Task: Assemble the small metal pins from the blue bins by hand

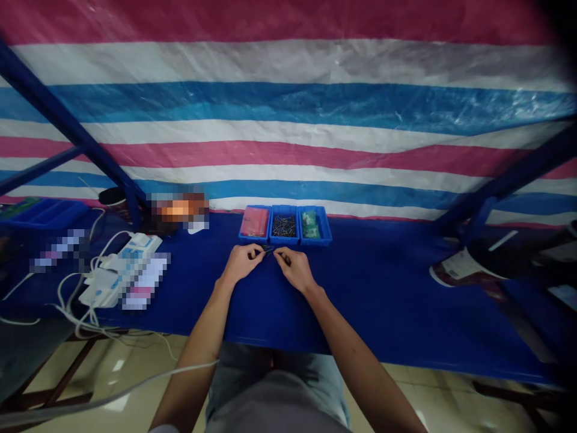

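Where the left hand [246,263] and right hand [296,267] nearly meet: just below the centre of the frame, slightly apart, fingers curled inward; whether the fingertips are clamped on anything is too small to tell.
Dark slender pieces [268,248]: between the fingertips at the frame's centre, presumably there so both hands can reach them.
Middle bin [285,240]: just beyond the hands, heaped with similar pieces [283,226], likely for a short reach.
Left bin [253,239] and right bin [316,243]: flanking it, holding pink packets [255,221] and green packets [310,222], probably kept sorted.
Power strip [143,245]: left of the frame on the worktop [383,294], well apart from the hands, perhaps keeping white cables [67,294] aside.
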{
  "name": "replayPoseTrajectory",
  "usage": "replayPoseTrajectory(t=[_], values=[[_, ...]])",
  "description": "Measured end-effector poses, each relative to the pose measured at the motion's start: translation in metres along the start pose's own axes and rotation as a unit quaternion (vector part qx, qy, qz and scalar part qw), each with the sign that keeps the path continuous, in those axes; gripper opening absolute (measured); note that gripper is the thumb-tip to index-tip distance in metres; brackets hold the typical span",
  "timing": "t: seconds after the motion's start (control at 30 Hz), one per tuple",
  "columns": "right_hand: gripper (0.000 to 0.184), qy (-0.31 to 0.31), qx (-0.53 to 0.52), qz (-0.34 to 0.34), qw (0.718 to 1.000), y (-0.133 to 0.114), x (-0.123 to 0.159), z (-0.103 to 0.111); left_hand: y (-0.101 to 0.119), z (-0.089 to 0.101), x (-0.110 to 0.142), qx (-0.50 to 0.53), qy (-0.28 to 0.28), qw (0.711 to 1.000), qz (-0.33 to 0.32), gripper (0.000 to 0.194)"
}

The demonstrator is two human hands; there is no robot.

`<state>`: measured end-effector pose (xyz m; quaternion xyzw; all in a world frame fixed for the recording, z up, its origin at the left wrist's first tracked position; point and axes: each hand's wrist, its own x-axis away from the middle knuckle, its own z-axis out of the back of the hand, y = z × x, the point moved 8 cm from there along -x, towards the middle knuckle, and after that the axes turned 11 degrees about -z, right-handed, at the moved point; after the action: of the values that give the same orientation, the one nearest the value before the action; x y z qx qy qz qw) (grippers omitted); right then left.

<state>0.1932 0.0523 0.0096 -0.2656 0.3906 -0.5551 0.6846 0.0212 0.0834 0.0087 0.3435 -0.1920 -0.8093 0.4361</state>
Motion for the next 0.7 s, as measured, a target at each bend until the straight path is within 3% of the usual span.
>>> replayPoseTrajectory(t=[0.3,0.7], values=[[0.023,0.006,-0.041,-0.025,0.999,0.0068,-0.0025,0.0,0.002,0.0071,0.0023,-0.002,0.04,0.999,-0.002,0.024],[0.02,0.007,-0.006,-0.01,1.0,0.002,-0.0029,0.0,0.0021,0.0097,0.0028,0.046,0.066,0.997,-0.019,0.023]])
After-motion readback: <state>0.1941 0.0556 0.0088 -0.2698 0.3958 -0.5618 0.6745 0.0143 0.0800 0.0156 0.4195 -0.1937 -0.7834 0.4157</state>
